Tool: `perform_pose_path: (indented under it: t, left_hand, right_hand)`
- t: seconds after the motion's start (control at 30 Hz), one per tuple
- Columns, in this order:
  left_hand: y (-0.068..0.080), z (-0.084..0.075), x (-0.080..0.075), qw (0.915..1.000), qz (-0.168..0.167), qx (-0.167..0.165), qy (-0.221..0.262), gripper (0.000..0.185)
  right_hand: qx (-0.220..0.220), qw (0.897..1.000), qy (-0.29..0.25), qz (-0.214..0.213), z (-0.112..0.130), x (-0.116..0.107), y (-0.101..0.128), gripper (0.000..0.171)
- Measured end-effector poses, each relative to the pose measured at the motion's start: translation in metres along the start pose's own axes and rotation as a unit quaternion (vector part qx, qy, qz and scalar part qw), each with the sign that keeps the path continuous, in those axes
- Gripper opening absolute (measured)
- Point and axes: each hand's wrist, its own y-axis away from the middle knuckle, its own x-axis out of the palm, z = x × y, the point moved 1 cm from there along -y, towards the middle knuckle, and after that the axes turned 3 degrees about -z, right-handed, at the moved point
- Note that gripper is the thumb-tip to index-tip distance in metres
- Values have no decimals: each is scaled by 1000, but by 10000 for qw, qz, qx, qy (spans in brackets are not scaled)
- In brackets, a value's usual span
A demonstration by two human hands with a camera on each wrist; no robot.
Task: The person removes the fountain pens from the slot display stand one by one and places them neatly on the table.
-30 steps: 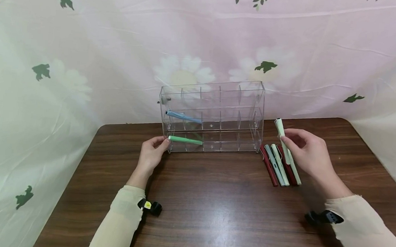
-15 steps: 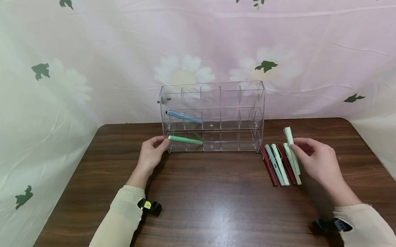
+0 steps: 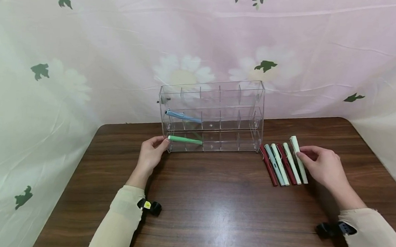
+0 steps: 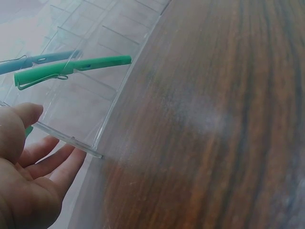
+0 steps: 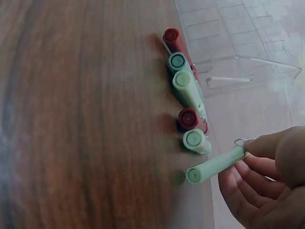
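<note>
The right hand (image 3: 321, 167) pinches a pale pen (image 3: 298, 158) beside the pen row (image 3: 280, 165) on the bench (image 3: 212, 202). The left hand (image 3: 151, 154), fingers relaxed, touches the rack (image 3: 212, 115).

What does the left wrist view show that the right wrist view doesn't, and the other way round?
Only the left wrist view shows the left hand against the clear organizer's end, with the green pen and the blue pen inside it. Only the right wrist view shows the right hand pinching a pale green pen beside five pens lying in a row. Both show the clear organizer and the wooden table.
</note>
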Motion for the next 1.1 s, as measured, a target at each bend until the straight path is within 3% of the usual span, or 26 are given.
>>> perform_pose_path:
  t: [0.3, 1.1]
  left_hand:
    - [1, -1, 0, 10000, -8, -10, 3, 43]
    - [2, -3, -1, 10000, 28, 48, 44, 43]
  right_hand:
    - [345, 9978, 122, 551, -9, 3, -2, 37]
    - [307, 9947, 467, 858, -8, 9, -11, 37]
